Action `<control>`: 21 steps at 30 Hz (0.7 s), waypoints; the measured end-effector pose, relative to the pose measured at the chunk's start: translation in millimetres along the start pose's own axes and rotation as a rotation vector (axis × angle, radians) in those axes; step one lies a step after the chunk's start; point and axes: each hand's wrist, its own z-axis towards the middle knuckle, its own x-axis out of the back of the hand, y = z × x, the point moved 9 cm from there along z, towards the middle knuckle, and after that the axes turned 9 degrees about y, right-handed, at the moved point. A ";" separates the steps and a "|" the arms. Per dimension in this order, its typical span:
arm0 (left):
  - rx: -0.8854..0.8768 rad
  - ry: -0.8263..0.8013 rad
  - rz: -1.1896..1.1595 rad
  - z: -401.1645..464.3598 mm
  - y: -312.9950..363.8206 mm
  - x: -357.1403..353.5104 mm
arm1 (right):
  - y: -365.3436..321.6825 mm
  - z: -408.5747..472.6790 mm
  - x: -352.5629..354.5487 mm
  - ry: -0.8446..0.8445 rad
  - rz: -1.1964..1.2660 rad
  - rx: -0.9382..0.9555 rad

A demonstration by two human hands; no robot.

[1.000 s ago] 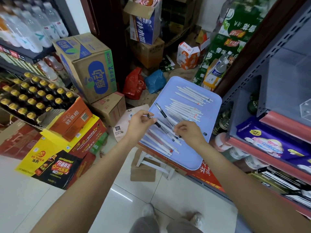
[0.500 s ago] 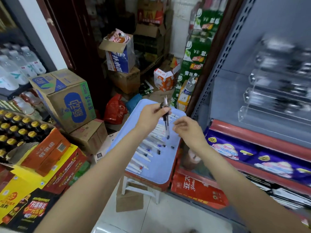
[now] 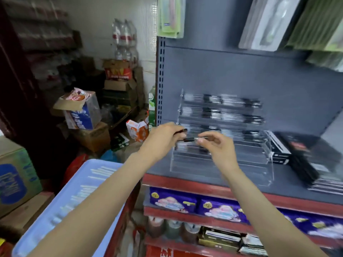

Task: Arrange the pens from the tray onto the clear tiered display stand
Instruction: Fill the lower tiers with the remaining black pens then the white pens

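Left hand (image 3: 163, 139) grips pens (image 3: 181, 131) | right hand (image 3: 216, 145) pinches pen (image 3: 191, 139) end | before stand (image 3: 222, 145)

stand (image 3: 220, 164) lower tiers free; upper tiers full | black boxes (image 3: 304, 156) crowd right

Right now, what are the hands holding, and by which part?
Both hands hold pens: the left hand grips dark pens by one end; the right hand pinches the other end of one.
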 end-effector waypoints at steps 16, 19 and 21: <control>0.237 0.073 -0.176 16.5 4.7 -39.9 | 49.1 68.3 62.0 0.013 -0.407 0.081; 0.254 0.093 -0.203 18.0 3.6 -37.4 | 48.7 70.0 60.9 0.009 -0.414 0.096; 0.264 0.095 -0.210 18.4 3.1 -38.2 | 49.9 70.5 59.5 -0.009 -0.410 0.100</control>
